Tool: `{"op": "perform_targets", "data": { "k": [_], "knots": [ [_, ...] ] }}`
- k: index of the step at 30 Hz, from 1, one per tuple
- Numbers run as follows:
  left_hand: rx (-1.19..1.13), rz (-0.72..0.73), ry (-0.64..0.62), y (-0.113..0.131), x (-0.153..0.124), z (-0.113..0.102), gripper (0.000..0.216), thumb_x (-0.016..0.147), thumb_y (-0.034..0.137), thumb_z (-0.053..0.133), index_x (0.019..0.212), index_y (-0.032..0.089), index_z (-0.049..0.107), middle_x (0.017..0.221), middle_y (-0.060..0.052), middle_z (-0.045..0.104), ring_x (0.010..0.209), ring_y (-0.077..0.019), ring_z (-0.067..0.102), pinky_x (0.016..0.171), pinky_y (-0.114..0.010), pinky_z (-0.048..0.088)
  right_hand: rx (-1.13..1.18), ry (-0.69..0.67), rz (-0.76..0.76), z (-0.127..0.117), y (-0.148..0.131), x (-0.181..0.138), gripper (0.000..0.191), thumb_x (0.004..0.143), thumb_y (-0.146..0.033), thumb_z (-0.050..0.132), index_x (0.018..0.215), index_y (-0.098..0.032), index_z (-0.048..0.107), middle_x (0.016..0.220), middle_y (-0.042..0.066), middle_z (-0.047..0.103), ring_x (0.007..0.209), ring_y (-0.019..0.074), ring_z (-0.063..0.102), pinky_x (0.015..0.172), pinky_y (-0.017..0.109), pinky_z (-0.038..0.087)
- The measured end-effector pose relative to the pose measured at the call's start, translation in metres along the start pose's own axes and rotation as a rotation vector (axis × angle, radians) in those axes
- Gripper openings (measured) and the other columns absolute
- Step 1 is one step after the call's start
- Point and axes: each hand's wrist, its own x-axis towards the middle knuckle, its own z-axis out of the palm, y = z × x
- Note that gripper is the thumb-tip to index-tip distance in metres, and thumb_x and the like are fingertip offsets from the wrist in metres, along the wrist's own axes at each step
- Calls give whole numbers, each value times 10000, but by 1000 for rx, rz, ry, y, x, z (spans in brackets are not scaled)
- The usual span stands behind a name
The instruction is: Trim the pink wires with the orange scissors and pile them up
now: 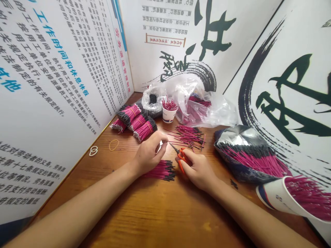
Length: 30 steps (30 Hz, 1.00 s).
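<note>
My left hand (149, 151) is closed in a pinch above the wooden table (144, 213), its fingertips holding something thin near the tip of the scissors. My right hand (198, 170) grips small orange-handled scissors (180, 155), whose blades point up-left toward the left fingers. A loose heap of pink wires with black ends (162, 170) lies under and between the hands. More loose pink wires (190, 135) lie just beyond the scissors.
Banded bundles of pink wires (134, 122) sit at the back left beside rubber bands (113, 144). A white cup of wires (169, 110) and plastic bags (196, 103) stand behind. A silver bag of wires (248, 155) and a tipped cup (297, 196) lie right. Printed panels wall the table.
</note>
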Motion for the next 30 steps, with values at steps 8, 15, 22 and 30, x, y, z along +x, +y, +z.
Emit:
{"op": "perform_targets", "data": {
  "k": [8, 15, 22, 30],
  "knots": [
    [141, 84, -207, 2, 5, -1, 97, 920, 183, 505, 877, 172, 591, 813, -31, 611, 765, -154, 545, 701, -273, 419, 159, 94, 41, 0, 1, 1, 278, 911, -324, 500, 679, -221, 385, 568, -55, 401, 522, 110, 363, 513, 241, 275],
    [214, 46, -467, 3, 4, -3, 154, 904, 170, 480, 863, 172, 629, 865, -41, 667, 807, -171, 601, 736, -283, 435, 312, 314, 105, -5, 17, 8, 238, 934, -367, 496, 757, -217, 442, 678, -25, 475, 608, 128, 435, 565, 242, 354],
    [140, -9, -415, 3, 2, -4, 146, 874, 153, 493, 884, 190, 634, 776, -4, 691, 664, -137, 592, 640, -247, 402, -52, 303, 209, -11, 26, 14, 64, 866, -264, 512, 848, -222, 468, 786, 16, 620, 680, 176, 573, 619, 269, 370],
    [133, 8, -402, 2, 1, -3, 139, 866, 143, 485, 877, 188, 615, 786, -6, 678, 679, -140, 581, 644, -250, 395, -390, 168, 235, -9, 24, 14, 74, 810, -225, 537, 819, -227, 464, 795, 18, 656, 650, 177, 555, 553, 260, 259]
  ]
}}
